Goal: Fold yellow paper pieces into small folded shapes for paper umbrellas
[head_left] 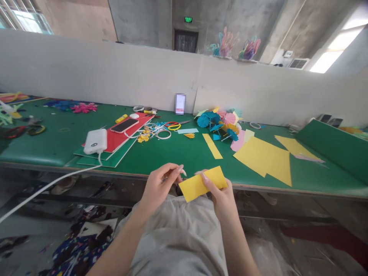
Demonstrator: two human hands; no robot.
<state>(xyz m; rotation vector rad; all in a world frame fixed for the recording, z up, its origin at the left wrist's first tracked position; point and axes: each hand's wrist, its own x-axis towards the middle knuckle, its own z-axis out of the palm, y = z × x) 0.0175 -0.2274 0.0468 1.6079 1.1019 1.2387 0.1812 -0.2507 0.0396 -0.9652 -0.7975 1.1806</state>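
My right hand (224,195) grips a yellow paper strip (198,188), thumb on top and fingers beneath it. The strip is tilted, with its left end pointing toward my left hand (163,180). That hand is closed, thumb and forefinger pinched together, just off the strip's left end. A small pale tip shows by its fingers; I cannot tell whether it is a nail or something held. Another yellow paper strip (212,146) lies flat on the green table (161,159) ahead of my hands. Larger yellow sheets (266,159) lie to the right.
Blue and pink paper umbrellas (209,119) are piled near the white partition (115,73). Scissors (175,125), a tape roll (163,134) and paper scraps (143,135) sit left of them. Farther left are a phone (124,125) and a white power bank (96,141), its cable crossing the table edge.
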